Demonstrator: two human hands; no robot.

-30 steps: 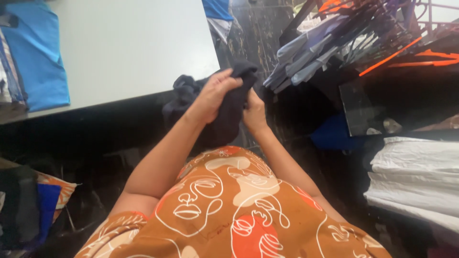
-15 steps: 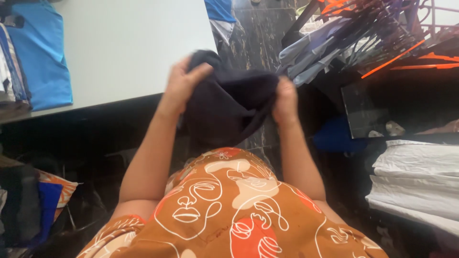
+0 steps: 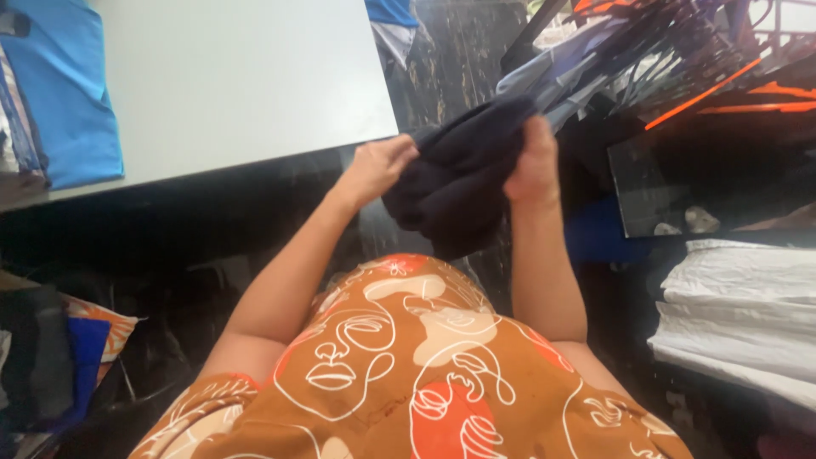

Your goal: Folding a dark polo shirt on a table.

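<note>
Soft matt cloth, smooth table, glossy floor.
The dark garment looks soft, matt knit; the table smooth and matt; the floor glossy dark stone; the hangers shiny plastic.

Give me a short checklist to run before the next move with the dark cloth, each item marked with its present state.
1. Left hand grips the dark cloth: ok.
2. Right hand grips it: ok.
3. Cloth held in the air, off the white table: ok.
4. Cloth spread flat: not ok, bunched.
5. Cloth apart from the hangers: cannot tell.
6. Bare table surface beside the blue garment: ok.
</note>
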